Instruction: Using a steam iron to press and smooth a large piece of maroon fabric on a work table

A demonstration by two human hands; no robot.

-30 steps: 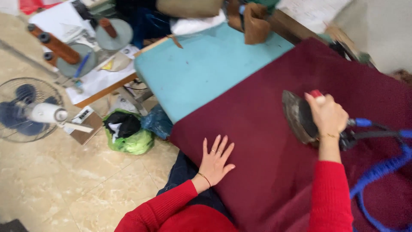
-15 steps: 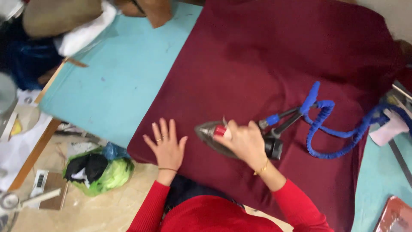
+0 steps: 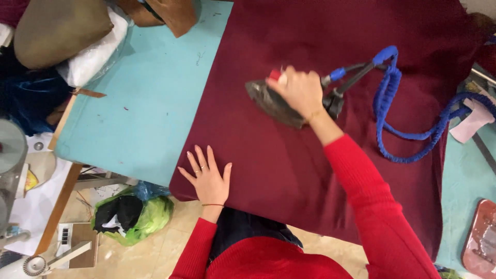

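Iron [image 3: 274, 103] nose pointing left (long axis slightly tilted), right hand [image 3: 298, 90] gripping

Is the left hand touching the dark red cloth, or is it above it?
Touching. The head view shows the left hand lying flat, fingers spread, on the dark red cloth near its edge.
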